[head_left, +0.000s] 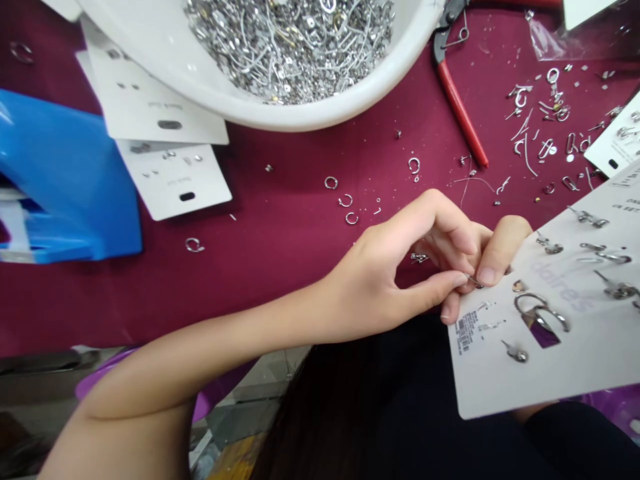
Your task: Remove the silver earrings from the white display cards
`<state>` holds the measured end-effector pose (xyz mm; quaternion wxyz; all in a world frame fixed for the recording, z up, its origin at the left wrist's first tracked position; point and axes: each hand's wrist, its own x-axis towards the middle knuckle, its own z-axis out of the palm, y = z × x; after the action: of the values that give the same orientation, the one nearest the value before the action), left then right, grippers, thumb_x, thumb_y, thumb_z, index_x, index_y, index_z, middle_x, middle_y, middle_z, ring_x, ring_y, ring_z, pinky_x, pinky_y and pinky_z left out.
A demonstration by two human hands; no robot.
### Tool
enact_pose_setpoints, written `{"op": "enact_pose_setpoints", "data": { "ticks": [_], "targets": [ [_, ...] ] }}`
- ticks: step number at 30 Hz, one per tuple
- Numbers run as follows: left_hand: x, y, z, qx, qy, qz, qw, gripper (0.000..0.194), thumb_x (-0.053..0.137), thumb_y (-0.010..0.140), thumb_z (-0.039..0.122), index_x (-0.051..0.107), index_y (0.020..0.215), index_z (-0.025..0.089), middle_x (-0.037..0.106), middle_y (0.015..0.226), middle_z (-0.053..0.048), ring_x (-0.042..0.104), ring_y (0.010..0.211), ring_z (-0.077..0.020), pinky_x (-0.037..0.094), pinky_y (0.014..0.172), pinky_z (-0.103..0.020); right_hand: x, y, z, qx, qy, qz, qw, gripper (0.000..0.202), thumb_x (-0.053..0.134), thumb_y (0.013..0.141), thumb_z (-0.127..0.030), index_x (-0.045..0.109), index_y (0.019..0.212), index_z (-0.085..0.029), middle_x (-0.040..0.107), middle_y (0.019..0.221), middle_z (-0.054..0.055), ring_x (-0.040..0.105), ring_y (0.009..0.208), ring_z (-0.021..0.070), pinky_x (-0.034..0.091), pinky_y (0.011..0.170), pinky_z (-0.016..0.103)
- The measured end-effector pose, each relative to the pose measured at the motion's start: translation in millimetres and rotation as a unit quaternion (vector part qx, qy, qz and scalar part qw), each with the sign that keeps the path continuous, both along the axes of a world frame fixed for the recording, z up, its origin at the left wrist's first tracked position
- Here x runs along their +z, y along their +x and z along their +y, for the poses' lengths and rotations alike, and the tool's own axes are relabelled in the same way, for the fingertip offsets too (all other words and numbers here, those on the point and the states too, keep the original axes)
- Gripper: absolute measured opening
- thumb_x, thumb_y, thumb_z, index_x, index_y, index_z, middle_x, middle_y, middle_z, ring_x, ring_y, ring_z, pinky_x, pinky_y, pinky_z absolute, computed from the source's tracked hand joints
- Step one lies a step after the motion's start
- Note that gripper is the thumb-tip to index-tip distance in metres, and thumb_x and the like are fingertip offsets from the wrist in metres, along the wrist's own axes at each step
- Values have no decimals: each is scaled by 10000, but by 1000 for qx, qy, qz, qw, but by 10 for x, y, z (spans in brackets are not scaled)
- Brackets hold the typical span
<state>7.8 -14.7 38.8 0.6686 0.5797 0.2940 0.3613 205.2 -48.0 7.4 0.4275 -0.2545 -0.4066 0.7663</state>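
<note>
In the head view a white earring card point(570, 353) with several silver earrings fixed on it is tilted at the right. My right hand point(503, 250) is closed on the card's upper left edge, its thumb on the front and most of the other fingers hidden behind. My left hand point(390, 267) reaches in from the left, thumb and fingertip pinched on a small earring point(474, 281) with a thin post, right beside my right thumb. Silver hoops point(543, 313) hang on the card near a barcode label point(466, 332).
A white bowl point(330, 113) full of small metal parts stands at the back. Red-handled pliers point(463, 113) lie beside it. Loose findings point(547, 147) are scattered on the dark red cloth point(270, 267). More cards point(200, 190) and a blue object point(70, 180) are at the left.
</note>
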Motion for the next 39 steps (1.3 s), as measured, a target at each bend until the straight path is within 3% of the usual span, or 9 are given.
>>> {"op": "enact_pose_setpoints", "data": {
  "ticks": [3,7,13,16,19,24,27,32,39],
  "targets": [
    [-4,-14,1,5,25,28,999,96,643,912,199,551,941,196,696,923,-3,705,756,-101,622,688,-229,101,-30,11,-5,28,32,999,163,614,952,-345,659,1065,-238,605,942,-12,734,718,131,621,541,241],
    [-12,-31,17,24,91,59,994,77,654,892,182,584,919,203,682,881,6,697,720,-108,623,642,-239,202,-76,-42,-55,-20,-15,998,142,596,960,-328,649,1039,-222,596,993,-2,732,755,142,643,590,281],
    [1,-29,51,32,153,55,986,123,638,863,84,575,892,186,688,859,47,690,713,-73,618,661,-210,150,-120,-50,-74,39,-17,996,143,585,966,-348,640,1030,-233,610,919,-12,718,696,121,608,536,219],
    [18,-41,56,21,167,78,983,139,641,854,64,577,871,186,702,847,37,698,747,-83,617,704,-207,162,-132,-42,-80,39,-48,995,77,605,951,-270,644,1006,-233,615,912,-13,716,698,115,607,544,207],
    [32,-55,58,10,164,96,982,149,650,844,58,583,865,189,702,820,28,684,732,-88,598,704,-209,166,-115,-26,-80,49,-62,994,102,677,886,-178,654,982,-205,610,903,-8,707,733,125,628,614,245],
    [11,-52,58,-20,144,72,987,139,602,871,69,590,857,206,688,807,23,660,730,-95,560,696,-229,88,-23,42,-31,75,-52,995,129,664,914,-266,681,1039,-238,609,903,4,685,759,147,624,652,304],
    [-19,-48,49,-16,137,88,986,92,599,900,125,596,877,214,678,833,5,644,753,-111,549,698,-250,126,-22,46,-20,74,-62,995,129,643,931,-299,686,1033,-233,604,906,13,703,772,169,627,642,331],
    [1,-72,69,-51,126,132,982,47,600,922,170,602,878,186,652,840,-11,619,783,-122,536,726,-259,313,-107,-15,-91,-14,-102,990,134,641,931,-357,706,924,-240,584,853,-2,673,709,122,609,612,280],
    [36,-71,81,-58,63,97,992,59,632,916,191,634,862,168,666,859,-11,620,768,-99,519,691,-221,254,-27,81,-40,36,-103,993,153,678,906,-382,730,872,-242,612,801,-20,638,645,76,555,555,212]
  ]
}}
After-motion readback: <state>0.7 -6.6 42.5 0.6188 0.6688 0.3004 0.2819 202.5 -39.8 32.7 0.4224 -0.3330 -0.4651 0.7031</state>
